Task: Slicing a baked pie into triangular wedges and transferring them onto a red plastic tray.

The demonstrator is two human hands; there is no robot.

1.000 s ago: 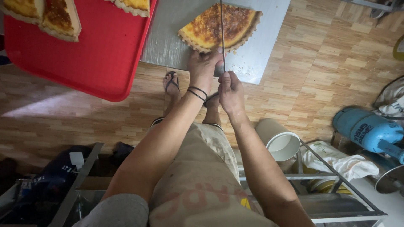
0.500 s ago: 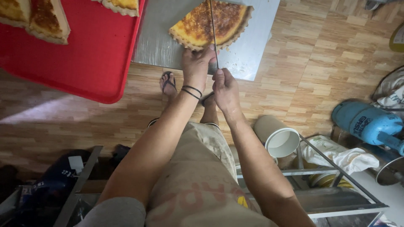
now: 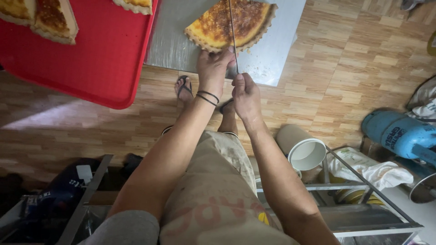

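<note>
- Now the right hand (image 3: 246,93) is closed round the handle of a long thin-bladed knife (image 3: 232,34), whose blade lies across the golden-brown half tart with a crimped pastry edge (image 3: 229,22).
- Beside it, the left hand (image 3: 213,66), two black bands at the wrist, rests its fingers on the tart's near edge and grips nothing.
- Since a second ago the blade has stayed on the same line across the tart; no cut piece has come away yet.
- That one half tart sits on one grey metal sheet (image 3: 272,54) on the table.
- One red plastic tray (image 3: 100,59) beside it carries three tart pieces.
</note>
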